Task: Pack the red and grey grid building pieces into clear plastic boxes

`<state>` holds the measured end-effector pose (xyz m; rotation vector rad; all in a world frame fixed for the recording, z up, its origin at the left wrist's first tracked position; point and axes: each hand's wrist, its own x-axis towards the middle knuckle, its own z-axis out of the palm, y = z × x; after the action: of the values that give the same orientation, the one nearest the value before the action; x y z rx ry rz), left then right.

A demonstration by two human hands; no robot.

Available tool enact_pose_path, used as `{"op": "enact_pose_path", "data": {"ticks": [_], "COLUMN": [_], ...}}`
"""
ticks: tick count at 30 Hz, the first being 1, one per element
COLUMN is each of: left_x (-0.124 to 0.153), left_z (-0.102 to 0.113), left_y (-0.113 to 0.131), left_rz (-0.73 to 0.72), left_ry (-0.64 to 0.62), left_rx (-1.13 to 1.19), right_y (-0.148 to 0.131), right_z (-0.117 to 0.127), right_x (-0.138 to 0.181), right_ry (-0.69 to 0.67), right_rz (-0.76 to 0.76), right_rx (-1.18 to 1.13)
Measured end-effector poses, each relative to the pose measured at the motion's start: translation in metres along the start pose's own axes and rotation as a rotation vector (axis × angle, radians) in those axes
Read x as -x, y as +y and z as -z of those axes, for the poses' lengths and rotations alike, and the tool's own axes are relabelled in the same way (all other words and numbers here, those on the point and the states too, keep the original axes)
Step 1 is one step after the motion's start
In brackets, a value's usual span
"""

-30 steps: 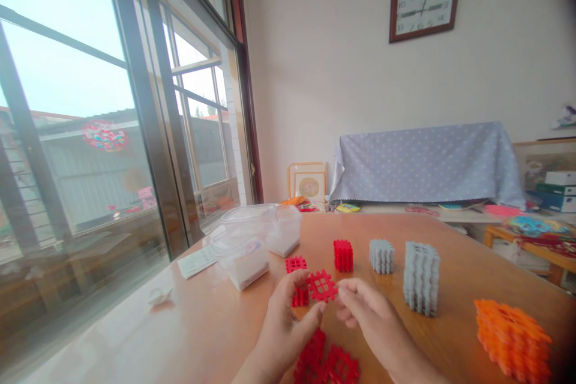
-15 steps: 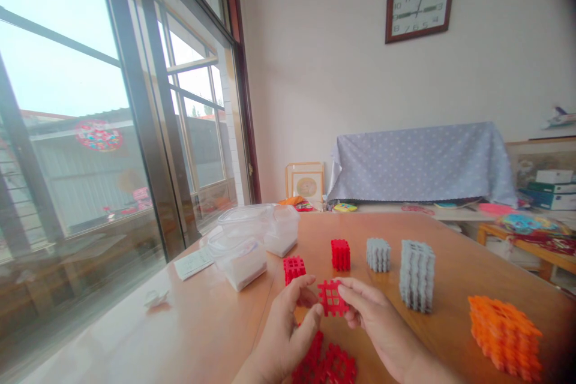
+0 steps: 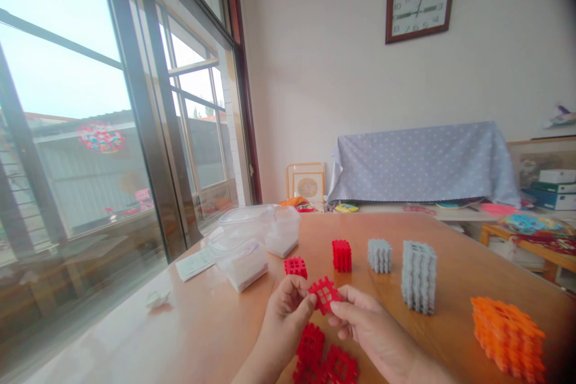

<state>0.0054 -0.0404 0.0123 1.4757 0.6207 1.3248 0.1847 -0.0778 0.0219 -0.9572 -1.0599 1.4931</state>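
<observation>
Between my two hands, above the table, is a flat red square building tile [image 3: 324, 295] with notched edges and a window-like grid. My left hand [image 3: 290, 309] pinches its left corner between thumb and fingers. On the opposite side, my right hand [image 3: 360, 312] grips the lower right corner. Below them, several loose red tiles [image 3: 341, 365] lie on the table, partly overlapping. Just behind my left hand stands a red tile stack [image 3: 295, 266], its lower part hidden. Farther back is another red stack [image 3: 342, 255].
Right of the red stacks stand a small grey stack [image 3: 380, 255], a taller grey stack [image 3: 419, 277] and an orange stack [image 3: 508, 336]. Clear plastic containers [image 3: 245, 264] and a paper sheet [image 3: 194, 265] are at the left on the wooden table [image 3: 216, 330]. A crumpled wrapper [image 3: 157, 298] lies nearer.
The red tile has turned from nearly upright to tilted and moved slightly left. My left fingers, apart from it before, have closed on its left corner.
</observation>
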Motion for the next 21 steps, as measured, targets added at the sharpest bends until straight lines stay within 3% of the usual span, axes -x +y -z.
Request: {"op": "enact_pose_path", "data": {"ticks": [9,21], "left_x": [0.007,0.008], "left_z": [0.005,0.009], "left_y": [-0.004,0.006], "left_rz": [-0.036,-0.096], "left_ry": [-0.139,-0.184], "left_rx": [-0.307,-0.564], "right_y": [0.006,-0.001], "right_z": [0.017,0.011], "right_x": [-0.008,-0.005], "right_ry": [0.151,0.144], "right_rz": [0.056,0.057], "right_rx": [-0.043,-0.065]}}
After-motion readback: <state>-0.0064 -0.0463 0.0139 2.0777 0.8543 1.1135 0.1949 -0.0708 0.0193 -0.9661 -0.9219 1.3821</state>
